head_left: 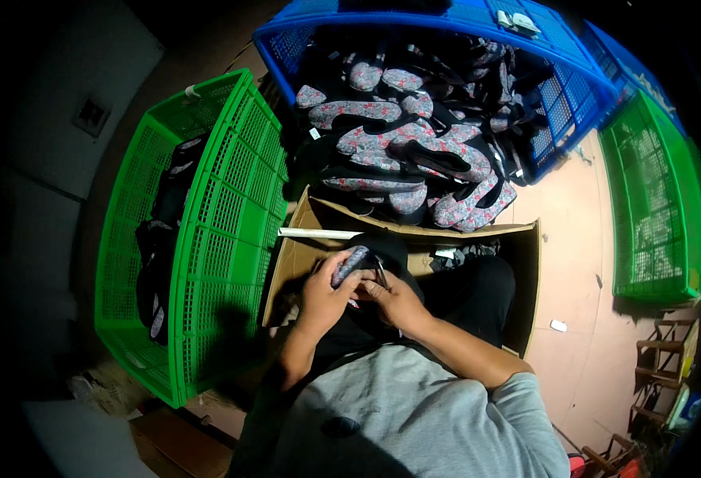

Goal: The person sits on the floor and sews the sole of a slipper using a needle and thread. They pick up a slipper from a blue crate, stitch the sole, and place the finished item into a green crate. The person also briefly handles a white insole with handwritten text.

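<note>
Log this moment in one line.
Left hand: holds patterned shoe; right hand: holds slim dark tool; ahead: shoe pile, blue crate; left side: green crate

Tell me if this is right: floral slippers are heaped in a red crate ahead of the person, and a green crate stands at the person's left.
Wrong on one colour: the head view shows the floral slippers heaped in a blue crate, not a red one. The rest holds, including the green crate at the left.
</note>
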The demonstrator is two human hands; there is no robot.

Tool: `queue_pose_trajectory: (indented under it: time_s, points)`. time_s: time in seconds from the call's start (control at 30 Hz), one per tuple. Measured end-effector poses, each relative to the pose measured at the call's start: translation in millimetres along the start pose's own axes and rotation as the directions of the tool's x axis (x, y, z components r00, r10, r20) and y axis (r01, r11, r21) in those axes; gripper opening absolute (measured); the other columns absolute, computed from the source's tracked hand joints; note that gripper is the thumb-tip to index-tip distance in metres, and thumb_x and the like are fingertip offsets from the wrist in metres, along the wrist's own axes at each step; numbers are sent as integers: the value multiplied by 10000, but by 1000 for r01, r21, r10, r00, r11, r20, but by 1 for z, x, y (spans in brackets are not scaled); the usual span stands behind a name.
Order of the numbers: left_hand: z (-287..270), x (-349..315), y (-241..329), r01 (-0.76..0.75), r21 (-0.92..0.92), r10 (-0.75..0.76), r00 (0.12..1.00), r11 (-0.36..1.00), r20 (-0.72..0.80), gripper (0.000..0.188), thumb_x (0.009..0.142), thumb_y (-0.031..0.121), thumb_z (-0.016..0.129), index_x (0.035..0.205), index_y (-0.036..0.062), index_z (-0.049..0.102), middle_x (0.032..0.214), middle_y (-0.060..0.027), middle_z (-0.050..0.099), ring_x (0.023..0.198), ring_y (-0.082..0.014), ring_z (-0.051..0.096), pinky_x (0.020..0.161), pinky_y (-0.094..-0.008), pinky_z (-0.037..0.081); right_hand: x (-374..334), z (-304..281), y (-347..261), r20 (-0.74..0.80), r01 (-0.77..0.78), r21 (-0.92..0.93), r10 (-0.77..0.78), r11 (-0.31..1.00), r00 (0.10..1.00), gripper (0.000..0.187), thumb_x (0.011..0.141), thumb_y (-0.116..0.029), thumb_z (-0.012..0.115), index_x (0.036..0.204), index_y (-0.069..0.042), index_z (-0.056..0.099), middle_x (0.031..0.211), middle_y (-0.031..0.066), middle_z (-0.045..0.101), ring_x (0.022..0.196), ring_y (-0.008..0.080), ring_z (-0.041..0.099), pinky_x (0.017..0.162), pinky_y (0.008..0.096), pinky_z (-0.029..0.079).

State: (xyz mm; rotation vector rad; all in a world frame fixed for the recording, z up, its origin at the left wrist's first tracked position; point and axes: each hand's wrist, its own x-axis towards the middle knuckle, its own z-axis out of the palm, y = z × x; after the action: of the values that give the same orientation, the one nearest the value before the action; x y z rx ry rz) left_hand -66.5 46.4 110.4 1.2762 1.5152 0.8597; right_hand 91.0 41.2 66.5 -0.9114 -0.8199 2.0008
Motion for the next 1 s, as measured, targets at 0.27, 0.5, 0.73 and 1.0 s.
queue_pose_trajectory:
  time_s: [0.27,0.5,0.73,1.0]
  points:
    - [-8,13,-46,-117,-135,115,993,984,-19,380,939,169,604,1287,25,554,1155,-118,655,1052,-169,609,936,-284,451,0,-33,-49,-120,270,-143,-288,952,950,203,968,-96,569,1125,31,552,1043,102,666,871,126,637,798,258,514]
    - [-9,11,-42,-177,-69,181,982,982,52,383,918,131,609,1277,5,555,1202,-136,623,1117,-202,585,971,-298,428,12,-52,-24,-96,223,-692,-393,687,914,493,779,-273,773,1136,6,576,1062,145,590,979,268,605,869,338,475]
    - [-14,5,-32,-319,131,300,943,939,146,400,917,109,585,1300,10,530,1286,-155,557,1208,-260,530,1025,-326,385,18,-56,-6,-134,56,-761,-241,647,961,332,842,-238,670,1065,-18,560,980,168,629,922,326,618,806,373,478]
    - [-17,6,-34,-283,79,266,948,956,176,389,954,145,534,1321,22,502,1292,-156,547,1212,-271,520,1036,-331,369,19,-50,-7,-131,89,-735,-270,672,954,274,880,-248,651,994,-13,568,920,165,618,850,319,614,746,370,481]
